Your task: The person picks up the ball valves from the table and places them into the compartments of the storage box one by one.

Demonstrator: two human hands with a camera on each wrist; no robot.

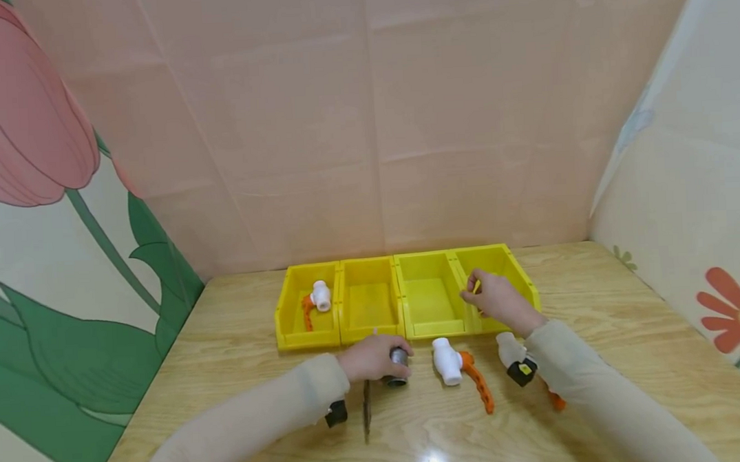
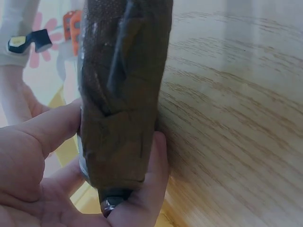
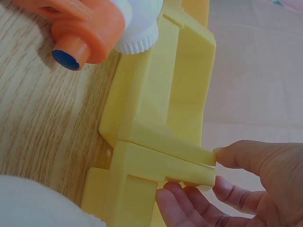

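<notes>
My left hand (image 1: 371, 358) grips a grey metal valve (image 1: 398, 365) just above the table, in front of the yellow bins. Its long dark handle (image 2: 123, 85), which looks wrapped in film, fills much of the left wrist view. Thumb and fingers lie on either side of it there. My right hand (image 1: 500, 298) is at the adjoining walls of the two rightmost bins. In the right wrist view it pinches those yellow bin walls (image 3: 165, 158), thumb on one side and fingers on the other. A white valve with an orange handle (image 1: 447, 363) lies between the hands.
Another white valve (image 1: 509, 347) lies partly hidden under the right wrist, its orange handle (image 1: 556, 396) showing past the sleeve. The leftmost bin (image 1: 288, 339) holds a white valve with an orange handle (image 1: 320, 296). Behind the row of bins stands a pinkish fabric wall (image 1: 367, 155).
</notes>
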